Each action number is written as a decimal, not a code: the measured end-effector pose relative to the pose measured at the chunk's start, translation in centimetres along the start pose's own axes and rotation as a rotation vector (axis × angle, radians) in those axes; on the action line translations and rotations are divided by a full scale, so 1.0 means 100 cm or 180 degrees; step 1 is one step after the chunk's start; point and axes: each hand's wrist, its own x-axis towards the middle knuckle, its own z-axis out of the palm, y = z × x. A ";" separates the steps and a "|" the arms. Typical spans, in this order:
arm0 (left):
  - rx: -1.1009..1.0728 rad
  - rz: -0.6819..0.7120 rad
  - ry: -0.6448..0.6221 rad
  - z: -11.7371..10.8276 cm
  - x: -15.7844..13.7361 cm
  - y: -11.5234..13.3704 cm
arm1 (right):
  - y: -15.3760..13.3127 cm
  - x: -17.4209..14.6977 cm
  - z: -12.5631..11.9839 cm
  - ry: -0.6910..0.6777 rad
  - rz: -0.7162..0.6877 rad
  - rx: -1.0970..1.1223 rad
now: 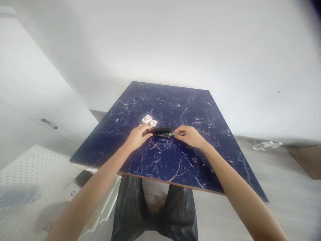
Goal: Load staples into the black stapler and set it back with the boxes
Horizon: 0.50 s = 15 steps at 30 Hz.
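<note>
A black stapler (162, 130) with an orange part at its left end lies on the blue marbled table, its silver metal rail showing along the near side. My left hand (138, 135) grips the stapler's left end between thumb and fingers. At the other end, my right hand (188, 134) is closed in a pinch on a small silvery bit. Whether that bit belongs to the stapler or is separate, I cannot tell. Just beyond my left fingers are a small white and red box (146, 119) and a second small box (153, 123), partly hidden.
The blue table (175, 103) stands against a white wall, its near edge at my lap. To the left is a white perforated surface (32, 164) with a dark flat object (84, 177). Clear plastic bottles (267, 145) and brown cardboard (307, 160) lie on the floor at right.
</note>
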 end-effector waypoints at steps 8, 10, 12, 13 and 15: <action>-0.0009 0.0011 -0.0007 0.000 0.000 0.000 | 0.000 0.000 0.002 0.0007 -0.0106 -0.0051; -0.0007 0.0016 0.0002 0.000 0.000 0.000 | -0.002 -0.006 0.005 0.0160 -0.0255 -0.0099; 0.0008 0.0017 -0.0004 0.000 0.000 0.001 | -0.005 -0.014 0.009 0.0377 -0.0411 -0.0198; 0.0020 0.0016 -0.0009 0.000 0.000 0.001 | -0.005 -0.018 0.010 0.0487 -0.0433 -0.0236; 0.0045 -0.0014 -0.0013 -0.001 0.000 0.002 | -0.006 -0.026 0.014 0.0683 -0.0305 -0.0258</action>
